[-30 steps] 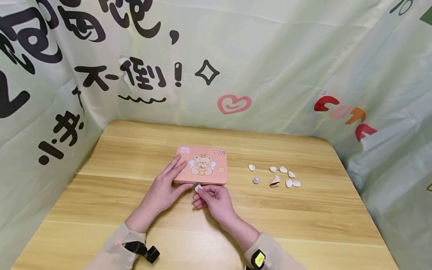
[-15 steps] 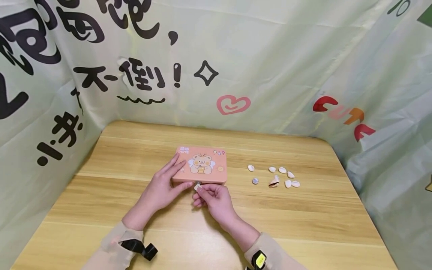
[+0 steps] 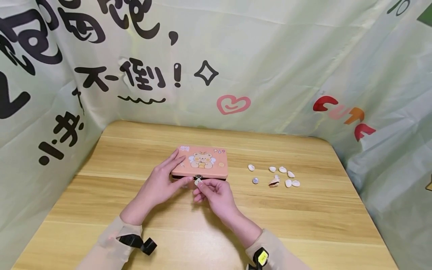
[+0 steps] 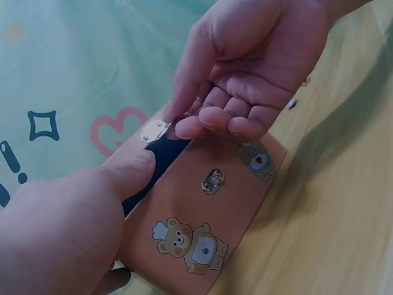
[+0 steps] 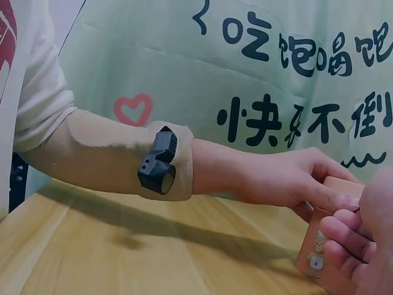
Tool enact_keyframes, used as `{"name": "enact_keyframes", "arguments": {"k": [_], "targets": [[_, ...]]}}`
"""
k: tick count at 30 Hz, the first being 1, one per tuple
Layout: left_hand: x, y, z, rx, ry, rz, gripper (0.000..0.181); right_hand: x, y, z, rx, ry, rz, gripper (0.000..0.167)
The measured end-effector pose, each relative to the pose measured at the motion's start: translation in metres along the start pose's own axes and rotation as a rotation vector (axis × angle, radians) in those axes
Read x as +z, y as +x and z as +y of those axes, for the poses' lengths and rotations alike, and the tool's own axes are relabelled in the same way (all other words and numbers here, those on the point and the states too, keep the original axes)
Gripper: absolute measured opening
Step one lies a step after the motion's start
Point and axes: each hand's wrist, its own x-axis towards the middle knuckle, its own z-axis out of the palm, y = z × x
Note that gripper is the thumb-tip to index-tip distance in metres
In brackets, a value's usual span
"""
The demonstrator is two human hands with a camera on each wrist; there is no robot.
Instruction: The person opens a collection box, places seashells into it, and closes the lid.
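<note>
A pink tin box (image 3: 202, 170) with a winged bear on its lid stands mid-table, the lid tilted up at the front above a dark gap. My left hand (image 3: 158, 185) holds its left side, fingers along the lid's edge and thumb at the front rim. Between thumb and index finger, my right hand (image 3: 217, 195) pinches the silvery clasp (image 4: 155, 131) at the lid's front. Below the gap, the left wrist view shows a metal catch (image 4: 213, 182) on the box's front wall. The inside of the box is hidden.
Right of the box lie several white shells (image 3: 282, 170), a small round bluish-purple piece (image 3: 255, 180) and a brown-and-white spiral-looking shell (image 3: 274, 181). A printed cloth (image 3: 270, 75) hangs behind the wooden table (image 3: 303, 221).
The lid's front edge has risen and a dark gap has appeared under it. My right hand has moved slightly up with the clasp; my left thumb has risen with the rim.
</note>
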Motion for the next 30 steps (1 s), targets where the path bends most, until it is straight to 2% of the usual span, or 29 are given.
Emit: {"name": "enact_keyframes", "arguments": {"k": [7, 13, 18, 22, 24, 26, 30], "targets": [[-0.003, 0.003, 0.004, -0.034, -0.037, 0.034, 0.097, -0.002, -0.001, -0.007, -0.035, -0.037, 0.001, 0.018], [-0.004, 0.005, 0.006, -0.063, -0.073, 0.055, 0.101, -0.007, -0.003, -0.013, -0.081, -0.061, -0.047, 0.021], [-0.004, 0.007, 0.006, -0.069, -0.060, 0.071, 0.104, -0.013, -0.005, -0.018, -0.120, -0.078, -0.077, 0.023], [-0.005, 0.008, 0.007, -0.093, -0.063, 0.074, 0.107, -0.018, -0.008, -0.021, -0.152, -0.079, -0.066, 0.025], [-0.006, 0.009, 0.007, -0.101, -0.073, 0.073, 0.107, -0.021, -0.010, -0.022, -0.200, -0.087, -0.039, 0.024], [-0.006, 0.009, 0.007, -0.102, -0.082, 0.074, 0.107, -0.025, -0.012, -0.024, -0.294, -0.105, 0.014, 0.021], [-0.007, 0.012, 0.007, -0.091, -0.091, 0.079, 0.107, -0.035, -0.012, -0.030, -0.572, -0.183, 0.147, 0.014]]}}
